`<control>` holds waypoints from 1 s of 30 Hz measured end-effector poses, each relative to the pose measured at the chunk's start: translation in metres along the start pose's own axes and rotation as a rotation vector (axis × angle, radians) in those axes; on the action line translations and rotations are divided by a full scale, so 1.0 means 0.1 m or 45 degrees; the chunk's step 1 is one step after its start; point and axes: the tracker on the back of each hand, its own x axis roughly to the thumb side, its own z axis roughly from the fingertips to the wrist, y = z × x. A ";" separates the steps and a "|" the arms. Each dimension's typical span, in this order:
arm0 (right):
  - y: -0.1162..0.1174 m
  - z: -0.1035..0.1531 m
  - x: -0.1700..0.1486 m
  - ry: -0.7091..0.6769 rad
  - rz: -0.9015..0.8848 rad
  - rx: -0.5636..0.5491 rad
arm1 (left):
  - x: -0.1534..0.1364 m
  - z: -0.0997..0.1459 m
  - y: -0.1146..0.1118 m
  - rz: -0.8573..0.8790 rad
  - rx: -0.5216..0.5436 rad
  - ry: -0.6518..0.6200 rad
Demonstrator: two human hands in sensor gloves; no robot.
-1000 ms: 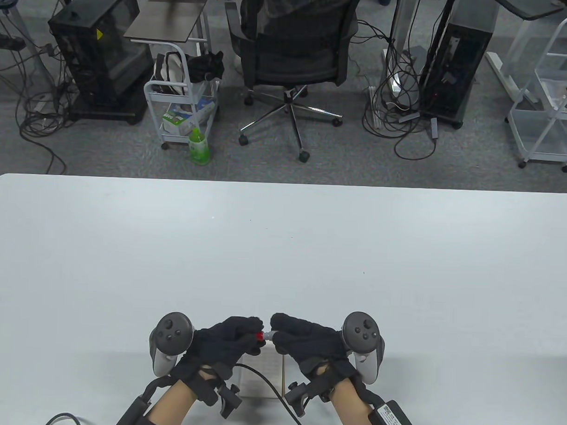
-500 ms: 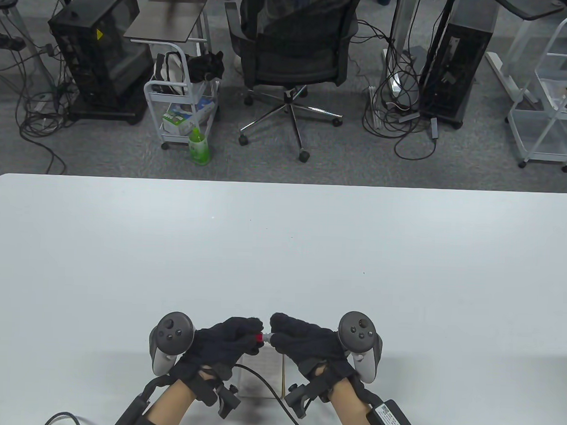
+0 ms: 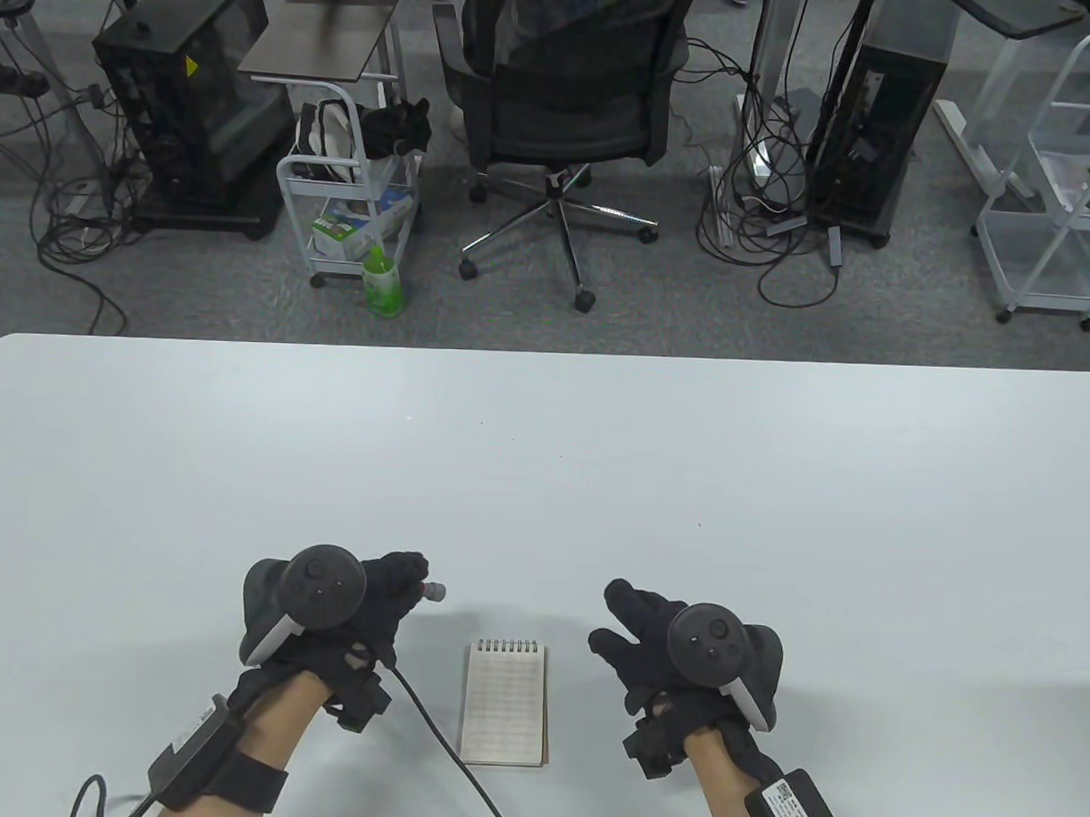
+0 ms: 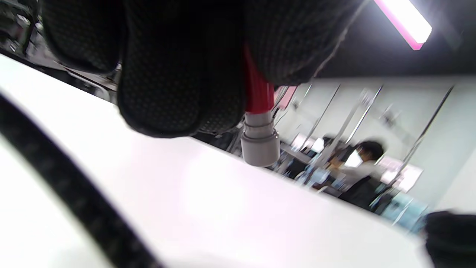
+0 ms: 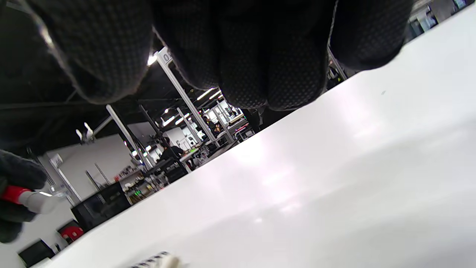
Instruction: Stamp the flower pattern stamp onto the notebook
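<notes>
Stamp [image 4: 259, 126] body hidden within left hand [image 3: 359, 612]

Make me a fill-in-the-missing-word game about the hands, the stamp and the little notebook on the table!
1. The stamp is held by the ____ hand.
2. The notebook lies on the table ____ the two hands.
3. The right hand holds ____.
4. The stamp's body is red and its tip is ____.

Missing words: left; between; nothing; grey
</notes>
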 end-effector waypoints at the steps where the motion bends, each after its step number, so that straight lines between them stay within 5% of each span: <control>1: -0.01 0.00 0.00 -0.011 0.063 0.007 | -0.02 -0.03 0.01 -0.070 -0.023 0.014; 8: -0.02 0.04 -0.02 -0.052 0.374 0.070 | -0.12 -0.20 -0.09 -0.565 -0.170 0.061; 18: -0.06 0.07 -0.11 -0.060 0.356 0.048 | -0.19 -0.35 -0.45 -0.800 -0.333 0.158; 30: -0.08 0.05 -0.17 -0.042 0.375 0.053 | -0.20 -0.37 -0.46 -0.787 -0.345 0.166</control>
